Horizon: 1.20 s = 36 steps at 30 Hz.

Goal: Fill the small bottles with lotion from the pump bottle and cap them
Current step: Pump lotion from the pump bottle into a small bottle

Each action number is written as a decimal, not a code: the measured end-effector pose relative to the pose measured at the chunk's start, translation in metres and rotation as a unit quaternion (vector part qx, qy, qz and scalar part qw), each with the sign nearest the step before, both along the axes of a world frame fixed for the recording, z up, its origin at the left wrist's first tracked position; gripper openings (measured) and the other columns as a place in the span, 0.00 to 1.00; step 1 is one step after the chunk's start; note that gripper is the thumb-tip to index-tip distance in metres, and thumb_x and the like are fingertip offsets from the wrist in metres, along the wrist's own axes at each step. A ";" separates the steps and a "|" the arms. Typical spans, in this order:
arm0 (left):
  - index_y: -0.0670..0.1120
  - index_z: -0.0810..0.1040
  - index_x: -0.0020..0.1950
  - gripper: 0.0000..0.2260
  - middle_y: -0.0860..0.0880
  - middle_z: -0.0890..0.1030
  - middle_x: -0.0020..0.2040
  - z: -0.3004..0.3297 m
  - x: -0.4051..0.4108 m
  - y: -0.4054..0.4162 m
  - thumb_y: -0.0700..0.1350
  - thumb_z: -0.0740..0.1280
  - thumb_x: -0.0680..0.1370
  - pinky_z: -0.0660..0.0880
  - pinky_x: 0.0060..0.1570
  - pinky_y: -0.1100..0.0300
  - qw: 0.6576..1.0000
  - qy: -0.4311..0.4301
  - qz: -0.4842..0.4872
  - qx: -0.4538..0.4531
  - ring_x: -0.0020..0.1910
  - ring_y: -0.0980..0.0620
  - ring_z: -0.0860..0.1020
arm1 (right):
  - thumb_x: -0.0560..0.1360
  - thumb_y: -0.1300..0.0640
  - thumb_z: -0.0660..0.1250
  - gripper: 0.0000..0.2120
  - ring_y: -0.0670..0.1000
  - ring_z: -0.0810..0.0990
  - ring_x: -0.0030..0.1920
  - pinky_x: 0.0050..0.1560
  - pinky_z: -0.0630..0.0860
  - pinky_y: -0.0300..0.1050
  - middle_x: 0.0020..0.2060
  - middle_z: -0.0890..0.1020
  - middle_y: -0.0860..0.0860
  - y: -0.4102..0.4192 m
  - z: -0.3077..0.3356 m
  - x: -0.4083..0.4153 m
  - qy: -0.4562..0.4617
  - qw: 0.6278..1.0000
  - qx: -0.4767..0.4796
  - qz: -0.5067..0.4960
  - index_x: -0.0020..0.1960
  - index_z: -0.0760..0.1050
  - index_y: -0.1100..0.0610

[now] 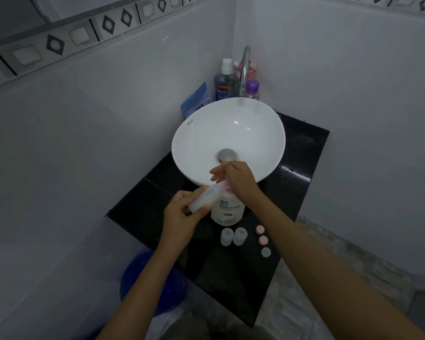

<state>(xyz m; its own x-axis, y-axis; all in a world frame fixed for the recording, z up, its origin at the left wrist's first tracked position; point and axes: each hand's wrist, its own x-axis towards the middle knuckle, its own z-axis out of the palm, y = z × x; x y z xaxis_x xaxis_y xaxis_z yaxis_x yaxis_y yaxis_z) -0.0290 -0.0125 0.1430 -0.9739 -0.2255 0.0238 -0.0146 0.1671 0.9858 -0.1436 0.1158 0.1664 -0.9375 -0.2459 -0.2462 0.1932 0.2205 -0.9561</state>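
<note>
A white pump bottle (227, 212) stands on the black counter (292, 192) in front of the sink. My right hand (238, 179) rests palm-down on its pink pump head. My left hand (182, 214) grips a small translucent bottle (203, 198), tilted with its mouth up against the pump spout. Two more small translucent bottles (233, 236) stand uncapped just in front of the pump bottle. Two pink caps (261, 235) and one pale cap (265, 252) lie to their right.
A white round sink bowl (206, 133) fills the counter's far half, with a chrome tap (244, 69) behind it. Mouthwash (221, 82), a purple-capped bottle (252, 89) and a blue packet (195, 100) crowd the back corner. A blue bucket (155, 283) sits on the floor at left.
</note>
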 end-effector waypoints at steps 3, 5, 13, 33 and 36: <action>0.51 0.77 0.61 0.19 0.44 0.76 0.51 0.000 0.001 0.000 0.37 0.72 0.72 0.74 0.47 0.73 1.000 0.000 -0.002 0.011 0.47 0.63 0.76 | 0.80 0.56 0.55 0.19 0.52 0.77 0.40 0.39 0.72 0.43 0.36 0.82 0.56 0.001 0.000 -0.001 0.010 1.000 0.012 0.008 0.44 0.81 0.65; 0.51 0.78 0.60 0.19 0.43 0.76 0.52 0.004 0.001 -0.001 0.36 0.72 0.72 0.75 0.48 0.71 1.000 0.006 -0.004 0.021 0.49 0.60 0.77 | 0.79 0.57 0.56 0.18 0.52 0.78 0.39 0.40 0.75 0.41 0.36 0.82 0.57 0.005 0.006 -0.003 0.021 0.999 -0.023 0.032 0.45 0.81 0.65; 0.54 0.79 0.59 0.18 0.45 0.77 0.52 0.003 -0.002 -0.002 0.37 0.72 0.72 0.75 0.48 0.71 0.999 0.008 -0.014 0.027 0.48 0.63 0.78 | 0.81 0.56 0.55 0.19 0.44 0.80 0.38 0.39 0.74 0.29 0.38 0.84 0.55 0.006 -0.002 -0.005 0.090 0.995 -0.017 0.038 0.43 0.82 0.62; 0.53 0.78 0.60 0.19 0.40 0.76 0.52 -0.002 -0.006 -0.007 0.37 0.71 0.73 0.74 0.46 0.72 1.000 -0.012 -0.025 0.006 0.46 0.63 0.76 | 0.81 0.56 0.55 0.19 0.47 0.79 0.41 0.38 0.73 0.31 0.38 0.83 0.56 0.004 -0.012 0.000 0.088 0.996 -0.017 0.010 0.43 0.82 0.63; 0.55 0.78 0.59 0.19 0.41 0.77 0.53 0.001 -0.006 -0.007 0.37 0.71 0.73 0.74 0.47 0.72 1.000 -0.009 -0.024 0.010 0.46 0.63 0.77 | 0.81 0.56 0.56 0.19 0.45 0.79 0.38 0.35 0.73 0.33 0.38 0.83 0.58 0.005 -0.003 0.001 0.062 0.997 -0.027 0.028 0.44 0.81 0.65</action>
